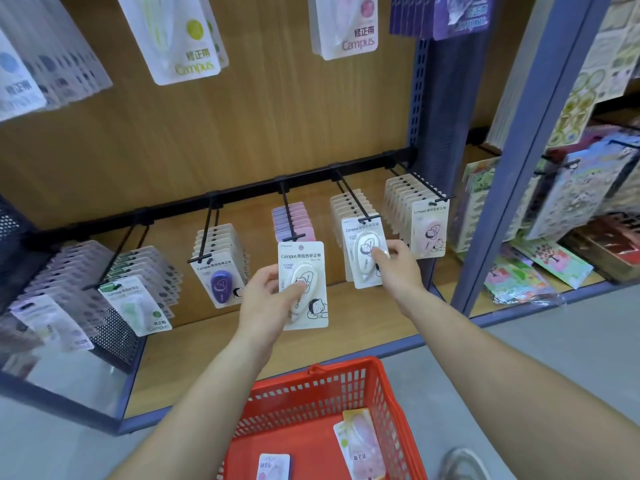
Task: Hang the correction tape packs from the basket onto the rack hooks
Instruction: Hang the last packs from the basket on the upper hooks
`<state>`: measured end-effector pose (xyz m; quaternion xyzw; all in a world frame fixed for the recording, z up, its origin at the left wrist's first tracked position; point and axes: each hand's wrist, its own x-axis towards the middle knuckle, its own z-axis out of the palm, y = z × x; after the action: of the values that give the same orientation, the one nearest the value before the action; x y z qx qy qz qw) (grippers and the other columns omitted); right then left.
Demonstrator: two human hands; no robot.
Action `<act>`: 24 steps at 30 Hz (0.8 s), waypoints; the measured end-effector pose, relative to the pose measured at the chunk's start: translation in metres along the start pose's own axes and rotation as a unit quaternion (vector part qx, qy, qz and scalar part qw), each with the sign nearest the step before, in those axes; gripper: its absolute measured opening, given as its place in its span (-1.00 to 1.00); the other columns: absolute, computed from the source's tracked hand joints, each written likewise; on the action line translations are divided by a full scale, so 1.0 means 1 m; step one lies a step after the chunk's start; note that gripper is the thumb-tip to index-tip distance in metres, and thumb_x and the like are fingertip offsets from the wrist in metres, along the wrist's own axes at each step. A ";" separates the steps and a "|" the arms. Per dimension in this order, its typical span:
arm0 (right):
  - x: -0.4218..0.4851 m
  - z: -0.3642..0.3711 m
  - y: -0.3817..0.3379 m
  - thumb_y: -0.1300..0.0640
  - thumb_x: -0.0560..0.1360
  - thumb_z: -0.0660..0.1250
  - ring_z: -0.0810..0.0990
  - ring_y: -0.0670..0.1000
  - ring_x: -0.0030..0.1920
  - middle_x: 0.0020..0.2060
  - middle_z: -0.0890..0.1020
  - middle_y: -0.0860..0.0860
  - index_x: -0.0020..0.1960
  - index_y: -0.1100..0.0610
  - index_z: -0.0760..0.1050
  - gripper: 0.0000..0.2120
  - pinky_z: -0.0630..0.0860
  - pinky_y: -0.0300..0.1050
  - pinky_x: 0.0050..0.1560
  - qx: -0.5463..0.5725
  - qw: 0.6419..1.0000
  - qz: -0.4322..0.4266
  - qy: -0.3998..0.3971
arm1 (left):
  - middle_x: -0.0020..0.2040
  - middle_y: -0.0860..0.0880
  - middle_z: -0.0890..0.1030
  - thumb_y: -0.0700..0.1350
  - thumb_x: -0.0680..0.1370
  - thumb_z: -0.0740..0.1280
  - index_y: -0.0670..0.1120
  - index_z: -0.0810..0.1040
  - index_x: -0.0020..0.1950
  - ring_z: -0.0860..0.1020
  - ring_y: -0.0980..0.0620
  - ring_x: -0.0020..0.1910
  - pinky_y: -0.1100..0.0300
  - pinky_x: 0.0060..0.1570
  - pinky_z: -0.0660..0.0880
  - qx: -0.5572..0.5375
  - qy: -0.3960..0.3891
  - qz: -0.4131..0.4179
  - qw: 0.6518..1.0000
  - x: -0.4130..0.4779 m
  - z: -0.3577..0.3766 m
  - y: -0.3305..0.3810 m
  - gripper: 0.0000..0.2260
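Observation:
My left hand grips a cream correction tape pack in front of the rack, thumb across its blister. My right hand pinches the front cream pack that hangs on the fourth hook from the left. The black rack bar carries several hooks, each loaded with rows of packs. A red basket sits below on the floor with a few pink packs inside.
Larger Campus packs hang on the wooden back panel above. A black mesh holder stands at lower left. A blue upright separates a neighbouring bay of sticker sheets. The floor is grey.

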<state>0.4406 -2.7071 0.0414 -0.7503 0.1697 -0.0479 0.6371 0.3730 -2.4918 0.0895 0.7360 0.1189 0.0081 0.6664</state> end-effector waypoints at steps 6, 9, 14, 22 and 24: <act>0.020 -0.011 -0.003 -0.07 0.62 0.31 0.58 0.11 0.17 0.21 0.61 0.02 0.35 0.08 0.48 -0.63 0.58 0.09 0.17 -0.154 0.987 0.017 -0.042 | -0.04 0.01 0.75 -0.26 0.52 0.50 -0.04 0.60 0.11 0.73 0.10 -0.14 0.28 -0.25 0.59 0.031 -0.015 -0.001 0.999 0.005 0.011 -0.005 -0.77; 0.017 -0.028 -0.007 -0.12 0.63 0.32 0.53 0.14 0.31 0.38 0.52 0.09 0.51 0.17 0.35 -0.43 0.47 -0.05 0.14 -0.288 0.955 -0.005 -0.069 | -0.04 0.00 0.75 -0.25 0.51 0.51 -0.07 0.61 0.09 0.73 0.02 -0.06 0.15 -0.07 0.62 0.058 -0.035 0.003 0.998 0.013 0.029 -0.002 -0.79; -0.008 -0.072 -0.015 -0.15 0.58 0.36 0.58 0.03 0.20 0.24 0.60 0.01 0.38 0.07 0.47 -0.54 0.54 0.03 0.23 -0.428 0.880 -0.122 -0.168 | 0.02 -0.06 0.73 -0.24 0.51 0.52 -0.12 0.60 0.16 0.72 -0.06 -0.02 -0.07 0.09 0.64 0.102 -0.058 0.022 0.993 0.038 0.073 -0.004 -0.75; -0.006 -0.098 -0.017 -0.10 0.57 0.40 0.52 -0.10 0.09 0.19 0.60 -0.06 0.36 0.05 0.51 -0.58 0.41 -0.21 0.10 -0.414 0.870 -0.157 -0.216 | 0.05 -0.05 0.72 -0.21 0.54 0.50 -0.10 0.56 0.17 0.71 0.00 -0.05 0.01 -0.02 0.66 0.104 -0.053 0.047 0.992 0.067 0.103 -0.005 -0.76; -0.003 -0.094 -0.012 -0.10 0.57 0.40 0.54 -0.08 0.12 0.15 0.59 -0.06 0.35 0.05 0.52 -0.59 0.41 -0.21 0.10 -0.414 0.867 -0.159 -0.229 | 0.04 -0.05 0.72 -0.22 0.55 0.49 -0.09 0.56 0.17 0.71 0.01 -0.06 0.04 -0.02 0.66 0.103 -0.061 0.053 0.991 0.069 0.104 -0.006 -0.77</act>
<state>0.4132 -2.7934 0.0713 -0.9517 -0.0988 0.0994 0.2731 0.4573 -2.5808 0.0623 0.8053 0.0389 -0.0137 0.5914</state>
